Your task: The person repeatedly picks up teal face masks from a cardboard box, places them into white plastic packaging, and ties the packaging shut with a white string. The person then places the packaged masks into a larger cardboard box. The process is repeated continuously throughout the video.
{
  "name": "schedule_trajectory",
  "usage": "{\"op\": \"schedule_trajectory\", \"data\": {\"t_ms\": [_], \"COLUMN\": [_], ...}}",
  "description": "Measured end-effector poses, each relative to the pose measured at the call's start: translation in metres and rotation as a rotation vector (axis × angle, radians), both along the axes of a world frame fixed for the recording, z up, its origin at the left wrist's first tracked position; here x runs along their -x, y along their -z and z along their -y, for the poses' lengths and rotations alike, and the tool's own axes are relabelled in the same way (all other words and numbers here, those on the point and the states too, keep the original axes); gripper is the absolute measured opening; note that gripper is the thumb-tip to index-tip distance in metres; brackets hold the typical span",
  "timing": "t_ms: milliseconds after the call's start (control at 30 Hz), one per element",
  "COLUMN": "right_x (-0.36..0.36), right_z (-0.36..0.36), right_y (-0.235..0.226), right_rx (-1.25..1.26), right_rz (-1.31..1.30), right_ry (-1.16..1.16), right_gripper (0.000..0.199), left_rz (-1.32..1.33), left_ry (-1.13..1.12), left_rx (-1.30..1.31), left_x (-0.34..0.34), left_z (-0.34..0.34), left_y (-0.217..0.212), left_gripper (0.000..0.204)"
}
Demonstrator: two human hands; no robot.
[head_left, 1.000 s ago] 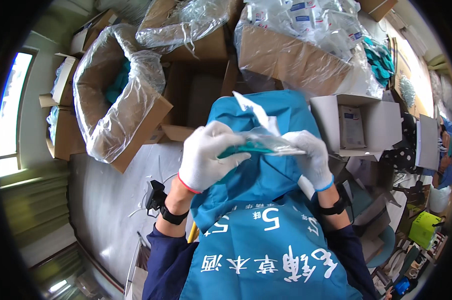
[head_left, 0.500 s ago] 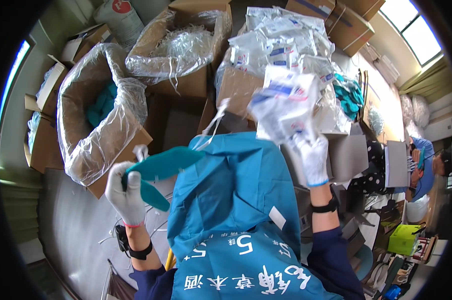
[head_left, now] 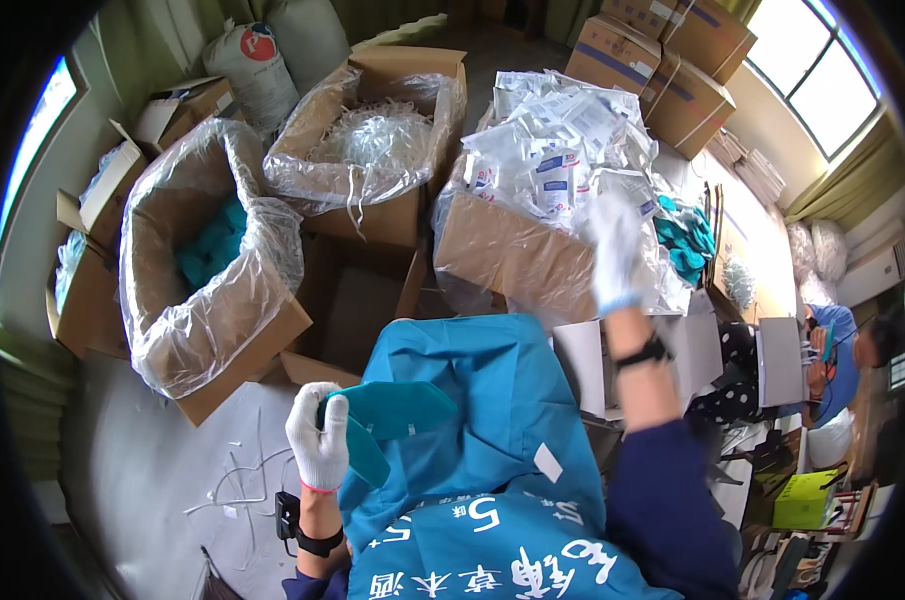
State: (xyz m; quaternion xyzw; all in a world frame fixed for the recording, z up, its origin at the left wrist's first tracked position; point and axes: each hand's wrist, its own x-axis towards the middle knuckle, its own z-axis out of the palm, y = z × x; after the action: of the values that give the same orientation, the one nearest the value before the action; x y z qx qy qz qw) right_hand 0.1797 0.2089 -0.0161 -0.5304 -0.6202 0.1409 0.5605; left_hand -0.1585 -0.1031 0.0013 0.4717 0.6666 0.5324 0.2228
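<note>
My left hand [head_left: 318, 440], in a white glove, is low at my left side and grips a folded teal piece [head_left: 393, 410] next to the blue apron [head_left: 473, 390] on my lap. My right hand [head_left: 613, 245], also gloved and blurred, is raised with its fingers stretched out over a cardboard box [head_left: 503, 255] heaped with clear and white sealed packets [head_left: 563, 160]. I see nothing in that hand.
To the left a plastic-lined box [head_left: 173, 330] holds teal pieces. Behind it another lined box [head_left: 373, 140] holds clear wrappers. Closed cartons [head_left: 673, 55] are stacked at the back right. Another person [head_left: 843, 340] sits at the right. Plastic strips [head_left: 233, 480] lie on the floor.
Both hands held one packet together, then split apart. The left hand dropped low with the teal piece. The right hand carried the clear packet to the heaped box and no longer holds it.
</note>
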Motion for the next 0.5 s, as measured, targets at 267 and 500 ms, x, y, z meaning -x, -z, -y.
{"op": "schedule_trajectory", "data": {"t_ms": [267, 500], "right_x": [0.088, 0.061], "right_z": [0.224, 0.19], "right_y": [0.015, 0.011], "right_rx": [0.709, 0.647], "right_rz": [-0.441, -0.889], "right_ry": [-0.849, -0.184], "right_gripper": [0.048, 0.011], "left_rz": [0.24, 0.763], "left_ry": [0.096, 0.074], "left_rx": [0.04, 0.048], "left_x": [-0.037, -0.046], "left_z": [-0.033, -0.037], "left_y": [0.008, 0.031], "left_gripper": [0.01, 0.009]}}
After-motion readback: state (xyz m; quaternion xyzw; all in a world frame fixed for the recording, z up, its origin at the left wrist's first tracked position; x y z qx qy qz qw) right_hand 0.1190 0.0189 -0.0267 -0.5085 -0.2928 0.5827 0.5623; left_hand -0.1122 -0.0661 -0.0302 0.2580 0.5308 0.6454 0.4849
